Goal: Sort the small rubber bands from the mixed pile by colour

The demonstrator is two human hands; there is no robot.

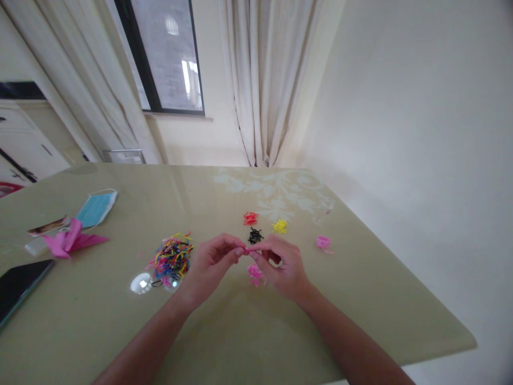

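Note:
My left hand and my right hand meet over the table, thumbs and forefingers pinched. Between the fingertips is a small pink elastic band, mostly covered by them. Just below my hands lies a little heap of pink bands. Beyond the fingertips are a black heap, a red heap and a yellow heap. Left of my left hand sits a larger mixed pile of coloured bands. A single dark band lies at its near edge.
A pink ring-shaped piece with a loose tail lies to the right on the table. At the left are a pink folded-paper bird, a blue face mask and a dark phone. A wall borders the right side.

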